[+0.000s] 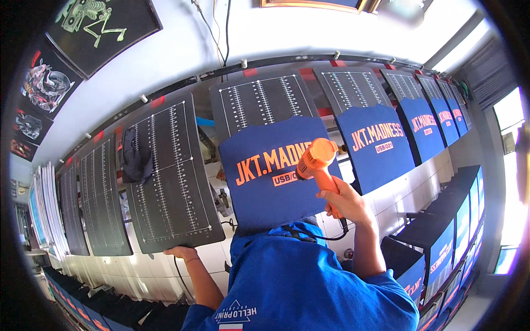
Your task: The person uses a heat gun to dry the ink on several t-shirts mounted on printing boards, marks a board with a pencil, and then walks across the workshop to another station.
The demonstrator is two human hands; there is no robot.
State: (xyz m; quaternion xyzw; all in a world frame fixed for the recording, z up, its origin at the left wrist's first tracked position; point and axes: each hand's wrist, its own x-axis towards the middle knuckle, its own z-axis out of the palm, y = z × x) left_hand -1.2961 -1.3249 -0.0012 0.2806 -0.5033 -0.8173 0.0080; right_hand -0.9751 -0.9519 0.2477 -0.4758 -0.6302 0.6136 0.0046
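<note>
The right hand [343, 201] is closed around the grip of an orange plastic heat gun [318, 161], whose round nozzle end points at the orange lettering on a dark blue T-shirt [265, 182] stretched flat over a printing board. That shirt is the landmark here: matte cotton, smooth and taut, with a two-line orange print and a small boxed label shape under it. A black cord [309, 236] hangs from the gun's handle below the shirt's lower edge. To the shirt's left, the left hand [181, 252] rests with curled fingers on the bottom edge of a bare black board [171, 176] marked with white ruler lines; a dark cloth [135, 157] is draped on its upper left corner. Right of the landmark shirt, at least four more blue shirts [378, 146] with the same orange print sit on boards in a row. Left of the bare board stand two further unclothed ruled black boards. Dark framed prints [99, 25] hang on the white wall above them.
</note>
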